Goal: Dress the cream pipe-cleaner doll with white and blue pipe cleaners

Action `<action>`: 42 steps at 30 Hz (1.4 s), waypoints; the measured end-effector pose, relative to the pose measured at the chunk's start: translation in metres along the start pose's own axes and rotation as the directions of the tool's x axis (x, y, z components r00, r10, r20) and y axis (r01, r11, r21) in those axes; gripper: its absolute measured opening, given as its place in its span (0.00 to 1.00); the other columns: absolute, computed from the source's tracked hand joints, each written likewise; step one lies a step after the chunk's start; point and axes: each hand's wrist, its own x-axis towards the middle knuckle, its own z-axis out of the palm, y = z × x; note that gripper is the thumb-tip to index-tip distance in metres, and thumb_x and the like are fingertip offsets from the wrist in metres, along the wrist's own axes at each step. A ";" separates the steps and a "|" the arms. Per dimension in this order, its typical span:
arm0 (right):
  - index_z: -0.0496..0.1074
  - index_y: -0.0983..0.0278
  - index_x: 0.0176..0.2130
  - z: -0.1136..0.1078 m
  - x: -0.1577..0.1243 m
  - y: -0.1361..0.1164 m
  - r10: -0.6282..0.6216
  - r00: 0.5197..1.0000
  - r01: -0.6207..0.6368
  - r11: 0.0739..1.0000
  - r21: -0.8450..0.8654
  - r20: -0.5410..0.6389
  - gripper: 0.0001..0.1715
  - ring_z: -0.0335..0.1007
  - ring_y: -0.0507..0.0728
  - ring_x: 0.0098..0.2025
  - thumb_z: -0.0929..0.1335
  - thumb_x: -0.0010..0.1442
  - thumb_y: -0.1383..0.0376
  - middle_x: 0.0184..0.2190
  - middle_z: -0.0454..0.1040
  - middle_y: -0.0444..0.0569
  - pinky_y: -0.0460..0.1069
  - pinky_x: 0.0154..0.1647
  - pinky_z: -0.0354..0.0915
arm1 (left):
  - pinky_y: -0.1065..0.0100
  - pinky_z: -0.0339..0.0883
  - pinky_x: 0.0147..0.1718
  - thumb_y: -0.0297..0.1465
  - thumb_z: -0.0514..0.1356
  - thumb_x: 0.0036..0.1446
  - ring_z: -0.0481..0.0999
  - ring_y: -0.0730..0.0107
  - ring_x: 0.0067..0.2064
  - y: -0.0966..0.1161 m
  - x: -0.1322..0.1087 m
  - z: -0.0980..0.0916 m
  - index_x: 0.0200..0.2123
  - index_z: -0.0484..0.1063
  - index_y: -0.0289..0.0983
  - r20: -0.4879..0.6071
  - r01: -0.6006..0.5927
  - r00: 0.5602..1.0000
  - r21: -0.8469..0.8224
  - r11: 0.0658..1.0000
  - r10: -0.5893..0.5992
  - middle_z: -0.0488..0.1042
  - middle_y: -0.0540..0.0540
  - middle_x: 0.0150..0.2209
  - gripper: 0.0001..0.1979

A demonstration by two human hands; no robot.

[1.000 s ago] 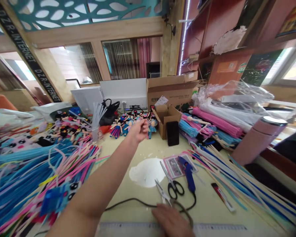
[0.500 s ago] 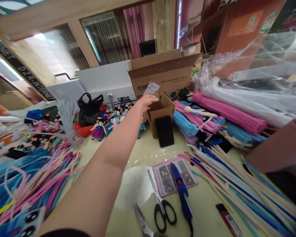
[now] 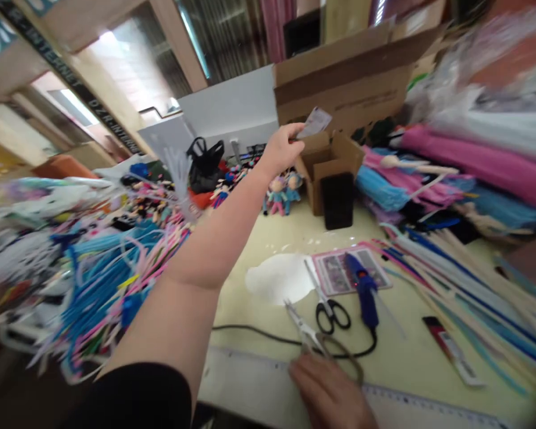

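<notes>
My left hand (image 3: 283,147) is stretched out over the far part of the table, beside a small open cardboard box (image 3: 315,179). Thumb and forefinger close on the left edge of a small printed card (image 3: 318,121). A dark phone-like slab (image 3: 337,201) leans against the box front. At the near edge, my right hand (image 3: 333,390) is blurred and low on the table, close to the handles of a pair of scissors (image 3: 306,328); its fingertips are not clear. Black-handled scissors (image 3: 328,307) and a blue glue gun (image 3: 366,292) lie beyond it.
Small dolls (image 3: 279,193) stand left of the box. Bundles of fuzzy stems (image 3: 111,274) cover the left, with loose stems (image 3: 455,286) on the right. A large carton (image 3: 343,89) stands behind. A black cord (image 3: 259,333), a ruler (image 3: 411,402) and a red-and-white packet (image 3: 453,351) lie near the front.
The view has swung left and down. My left hand was open just below the card and now grips its edge. My right hand has come into view by the near scissors.
</notes>
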 end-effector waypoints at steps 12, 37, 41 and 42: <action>0.69 0.60 0.53 0.012 -0.004 -0.004 -0.030 0.995 0.023 0.997 -0.073 -0.092 0.24 0.72 0.59 0.42 0.64 0.58 0.73 0.40 0.73 0.54 0.52 0.42 0.70 | 0.68 0.61 0.32 0.34 0.55 0.52 0.73 0.67 0.29 -0.034 -0.297 -0.158 0.23 0.72 0.36 0.054 0.598 0.725 0.444 0.667 -0.686 0.74 0.46 0.24 0.10; 0.71 0.66 0.36 0.053 0.166 0.004 0.529 0.830 -0.507 0.589 0.629 0.174 0.16 0.68 0.51 0.25 0.69 0.52 0.56 0.22 0.71 0.43 0.48 0.29 0.66 | 0.70 0.59 0.27 0.36 0.68 0.38 0.68 0.72 0.28 0.014 -0.277 -0.062 0.30 0.74 0.34 0.139 0.469 0.829 -0.701 0.538 -0.541 0.73 0.48 0.26 0.15; 0.72 0.65 0.34 0.052 0.165 0.016 0.583 0.783 -0.531 0.448 0.719 0.216 0.19 0.69 0.51 0.26 0.71 0.47 0.54 0.24 0.74 0.45 0.49 0.31 0.67 | 0.72 0.56 0.26 0.40 0.65 0.45 0.66 0.75 0.27 -0.003 -0.276 -0.055 0.33 0.77 0.34 0.205 0.486 0.847 -0.674 0.556 -0.491 0.73 0.48 0.27 0.15; 0.71 0.65 0.34 0.052 0.163 0.019 0.588 0.777 -0.533 0.425 0.731 0.225 0.19 0.70 0.52 0.27 0.72 0.47 0.54 0.25 0.75 0.45 0.49 0.31 0.67 | 0.72 0.56 0.26 0.41 0.64 0.46 0.67 0.74 0.28 -0.007 -0.276 -0.053 0.35 0.77 0.35 0.225 0.499 0.842 -0.670 0.550 -0.490 0.73 0.48 0.27 0.16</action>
